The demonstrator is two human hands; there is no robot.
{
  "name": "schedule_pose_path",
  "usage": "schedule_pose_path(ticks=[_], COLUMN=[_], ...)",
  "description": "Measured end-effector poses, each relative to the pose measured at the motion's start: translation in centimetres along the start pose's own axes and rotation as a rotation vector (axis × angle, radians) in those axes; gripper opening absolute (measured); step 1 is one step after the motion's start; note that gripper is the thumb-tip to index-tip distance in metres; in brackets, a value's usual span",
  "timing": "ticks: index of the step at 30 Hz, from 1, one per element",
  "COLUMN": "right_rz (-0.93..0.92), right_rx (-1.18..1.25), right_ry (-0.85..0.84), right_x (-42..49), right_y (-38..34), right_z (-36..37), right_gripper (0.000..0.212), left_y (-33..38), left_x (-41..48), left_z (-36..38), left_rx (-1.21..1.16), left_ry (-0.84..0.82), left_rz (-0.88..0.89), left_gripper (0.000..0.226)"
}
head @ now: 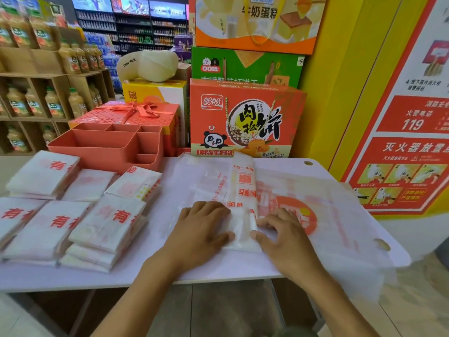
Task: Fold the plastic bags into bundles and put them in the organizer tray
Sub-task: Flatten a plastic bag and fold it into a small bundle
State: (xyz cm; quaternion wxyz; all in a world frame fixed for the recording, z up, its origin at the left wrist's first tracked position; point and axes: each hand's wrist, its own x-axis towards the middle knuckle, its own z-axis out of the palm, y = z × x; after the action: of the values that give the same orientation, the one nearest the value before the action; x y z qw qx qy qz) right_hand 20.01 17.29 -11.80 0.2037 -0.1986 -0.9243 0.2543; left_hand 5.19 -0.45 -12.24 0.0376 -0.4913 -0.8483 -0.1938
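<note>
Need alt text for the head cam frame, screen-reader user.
Two bare hands work a plastic bag folded into a long strip on a table: the left hand presses it flat, the right hand touches its edge. Stacks of folded bundles lie left, with a coral organizer tray behind them.
</note>
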Motion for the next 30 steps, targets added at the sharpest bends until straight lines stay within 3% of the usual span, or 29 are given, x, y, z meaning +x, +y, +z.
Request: schedule_pose_path(ticks=[5, 8, 10, 15, 23, 30], right_rz=[0.042, 0.012, -0.006, -0.035, 0.072, 0.022], right_rx=[0.087, -0.021, -0.055, -0.032, 0.182, 0.219], right_ry=[0.001, -0.118, -0.148, -0.180, -0.278, -0.382], right_x=[0.0, -0.1, 0.0, 0.0, 0.2, 0.7], right_y=[-0.1, -0.3, -0.3, 0.1, 0.5, 1.3], right_z=[-0.7, -0.7, -0.7, -0.9, -1.6, -2.5], right_gripper=[0.016, 0.048, 0.045, 0.040, 0.045, 0.049], left_y=[0.2, 0.2, 0.1, -0.2, -0.6, -0.7], left_x=[0.0, 0.1, 0.0, -0.1, 0.1, 0.1], left_z=[0.1, 0.3, 0.3, -0.1, 0.2, 0.1], left_rx=[0.016, 0.003, -0.024, -0.088, -0.077, -0.182], left_ry=[-0.067, -0.100, -0.091, -0.068, -0.013, 0.023], left_rz=[0.025, 0.028, 0.040, 0.069, 0.072, 0.038], left_gripper=[0.054, 0.053, 0.051, 0.079, 0.054, 0.055])
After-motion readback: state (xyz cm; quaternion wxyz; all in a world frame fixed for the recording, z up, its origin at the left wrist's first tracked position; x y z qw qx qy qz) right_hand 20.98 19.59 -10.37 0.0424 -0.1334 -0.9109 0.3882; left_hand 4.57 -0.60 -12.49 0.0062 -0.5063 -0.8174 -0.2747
